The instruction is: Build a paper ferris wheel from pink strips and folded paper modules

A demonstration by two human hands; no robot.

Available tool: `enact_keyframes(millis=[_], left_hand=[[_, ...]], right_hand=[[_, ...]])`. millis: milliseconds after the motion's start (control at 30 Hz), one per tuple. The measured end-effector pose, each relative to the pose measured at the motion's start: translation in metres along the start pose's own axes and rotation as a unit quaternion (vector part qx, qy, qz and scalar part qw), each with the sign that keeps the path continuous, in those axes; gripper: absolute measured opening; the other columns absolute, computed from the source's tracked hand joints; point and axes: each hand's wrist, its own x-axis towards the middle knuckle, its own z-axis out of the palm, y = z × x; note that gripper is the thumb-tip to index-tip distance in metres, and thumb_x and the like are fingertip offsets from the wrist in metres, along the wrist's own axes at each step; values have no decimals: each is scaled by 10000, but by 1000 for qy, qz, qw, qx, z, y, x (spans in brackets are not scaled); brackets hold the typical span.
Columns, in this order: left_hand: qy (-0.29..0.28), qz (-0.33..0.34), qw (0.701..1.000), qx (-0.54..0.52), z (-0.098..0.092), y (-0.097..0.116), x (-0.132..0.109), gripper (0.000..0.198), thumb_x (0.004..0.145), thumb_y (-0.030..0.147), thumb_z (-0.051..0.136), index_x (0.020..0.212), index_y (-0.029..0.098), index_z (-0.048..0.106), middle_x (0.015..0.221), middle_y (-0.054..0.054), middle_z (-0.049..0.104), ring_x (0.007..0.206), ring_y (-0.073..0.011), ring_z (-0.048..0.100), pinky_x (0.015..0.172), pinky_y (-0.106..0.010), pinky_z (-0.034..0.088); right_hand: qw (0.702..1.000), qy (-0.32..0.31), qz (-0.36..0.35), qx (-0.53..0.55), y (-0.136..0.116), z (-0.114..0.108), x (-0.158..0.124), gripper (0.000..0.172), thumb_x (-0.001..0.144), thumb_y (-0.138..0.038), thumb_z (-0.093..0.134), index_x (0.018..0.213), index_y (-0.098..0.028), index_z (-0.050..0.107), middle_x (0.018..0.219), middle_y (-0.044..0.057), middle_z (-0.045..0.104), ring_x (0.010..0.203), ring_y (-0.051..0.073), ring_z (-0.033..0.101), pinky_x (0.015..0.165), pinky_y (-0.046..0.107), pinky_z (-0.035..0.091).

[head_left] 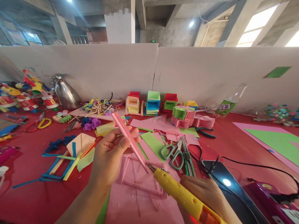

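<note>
Between the thumb and fingers of my left hand (106, 160) is a folded pink paper strip (123, 127), held at a slant. My right hand (206, 191) grips a yellow hot glue gun (178, 188), its grip partly out of sight. The nozzle is close to the strip's lower end; whether they touch I cannot tell. Beneath both hands, a frame of pink paper strips (140, 185) lies on a stack of pink paper sheets (121, 208).
Grey-handled scissors (173, 154) and a green box cutter (188, 158) lie past my right hand, near a phone (230, 182) crossed by a black cable. Coloured paper boxes (153, 104) line the white partition (105, 68). Left sits a small paper-strip chair (80, 144).
</note>
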Motion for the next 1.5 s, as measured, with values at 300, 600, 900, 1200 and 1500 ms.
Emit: enact_keyframes(millis=[300, 600, 900, 1200, 1500], left_hand=[[15, 29, 999, 16, 3, 1, -1, 273, 672, 290, 735, 905, 170, 658, 874, -73, 727, 783, -233, 695, 589, -271, 593], [6, 48, 998, 36, 5, 2, -4, 223, 666, 303, 736, 844, 188, 666, 858, -58, 728, 769, -242, 697, 608, -304, 598], [6, 41, 999, 12, 1, 3, 0, 249, 663, 289, 738, 865, 163, 664, 867, -73, 729, 746, -229, 699, 588, -276, 592], [21, 49, 998, -14, -1, 3, 4, 263, 676, 265, 735, 918, 187, 665, 895, -44, 728, 800, -212, 693, 654, -275, 590], [43, 86, 990, -99, -10, -3, 14, 181, 712, 242, 713, 888, 208, 691, 902, -3, 727, 760, -119, 691, 652, -140, 558]], right_hand=[[999, 49, -4, 15, -6, 5, 6, 150, 667, -102, 437, 749, -204, 510, 672, -1, 536, 530, 94, 498, 463, 225, 351], [996, 69, -5, -51, 1, 10, 0, 106, 696, -140, 459, 619, -205, 425, 540, -24, 443, 428, 78, 397, 407, 233, 264], [998, 30, -11, -49, 1, 5, 2, 99, 686, -139, 484, 625, -200, 434, 556, -30, 433, 459, 82, 390, 426, 238, 254], [998, 19, -16, -57, 2, 4, 1, 127, 688, -133, 488, 607, -198, 416, 543, -32, 419, 455, 79, 372, 419, 235, 252], [992, 99, -3, -75, 3, -9, 5, 52, 774, -201, 484, 797, -201, 531, 731, 26, 585, 564, 103, 545, 491, 203, 402]])
